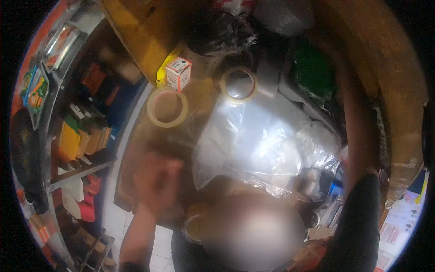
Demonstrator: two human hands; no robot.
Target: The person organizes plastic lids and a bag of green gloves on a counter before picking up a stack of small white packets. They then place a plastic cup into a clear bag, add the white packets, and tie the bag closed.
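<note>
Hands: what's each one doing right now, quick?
Left hand: blurred, fingers curled, near the plastic bag; any hold cannot be told.
Right hand: out of sight; only the arm shows.

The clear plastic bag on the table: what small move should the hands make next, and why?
Probably bring the left hand right onto the clear plastic bag to flatten it: the bag lies crumpled and shiny, and this blurred hand is beside its edge. The right arm reaches up past it.

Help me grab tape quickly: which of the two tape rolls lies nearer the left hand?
The paler roll lying just below the small red-and-white box; the other roll sits further right, by the clear plastic bag.
</note>
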